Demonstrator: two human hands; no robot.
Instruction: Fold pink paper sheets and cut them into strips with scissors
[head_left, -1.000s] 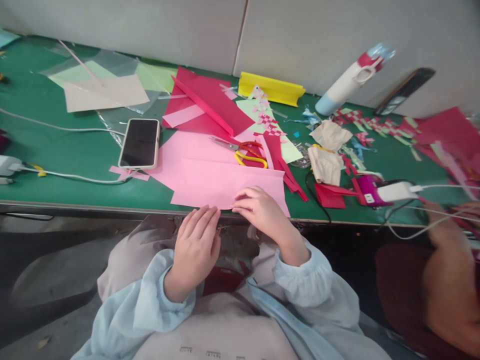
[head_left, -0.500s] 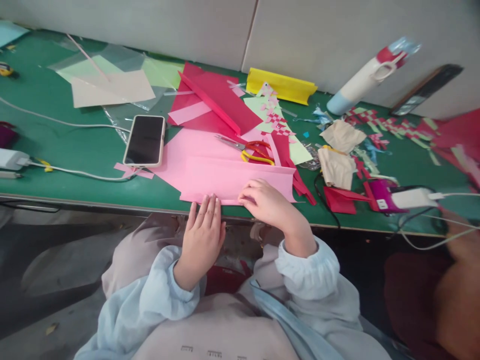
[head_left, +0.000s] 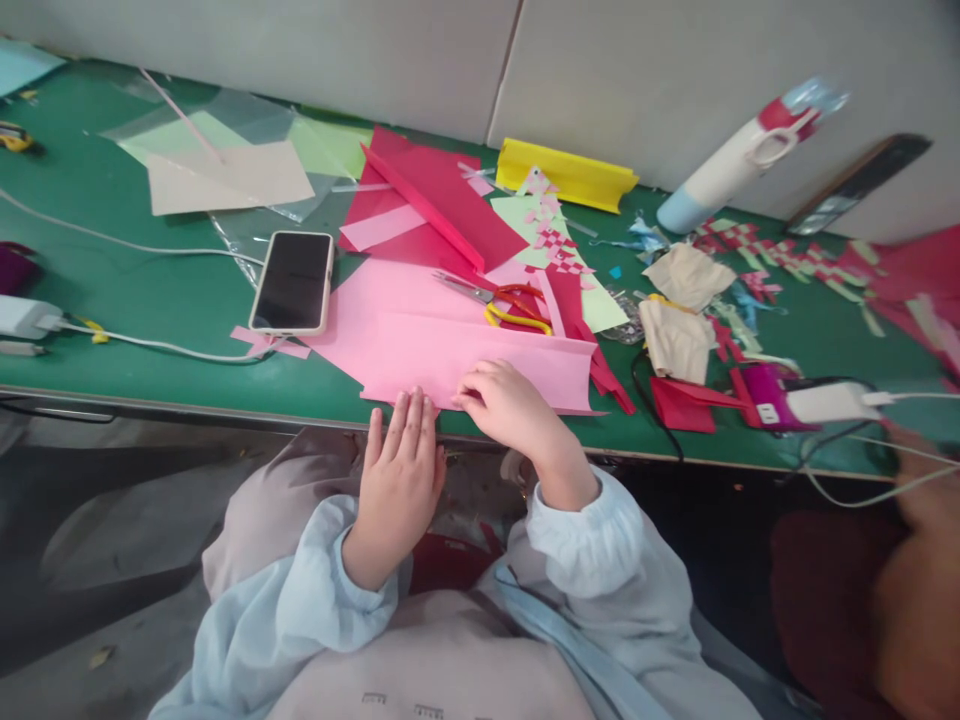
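A sheet of pink paper [head_left: 480, 355] lies along the front of the green table, with a fold along its far edge and its near edge. My left hand [head_left: 401, 460] rests on the near edge, fingers stretched out flat. Just right of it, my right hand [head_left: 506, 405] has its fingers pinched together at the same near edge, thumb and fingertips on the paper. Red and yellow-handled scissors [head_left: 499, 300] lie right behind the sheet. Beneath it is another pink sheet [head_left: 345, 310].
To the left lies a phone [head_left: 292, 283] with a white cable. Red paper [head_left: 420, 190], a folded yellow strip [head_left: 566, 175] and woven paper strips are behind. A bottle [head_left: 739, 160] leans on the wall. At right, another person's arm [head_left: 919, 480] shows.
My right hand has slid left along the paper's near edge, closer to my left hand. The near edge at the right now looks more unfolded. My left hand has barely moved.
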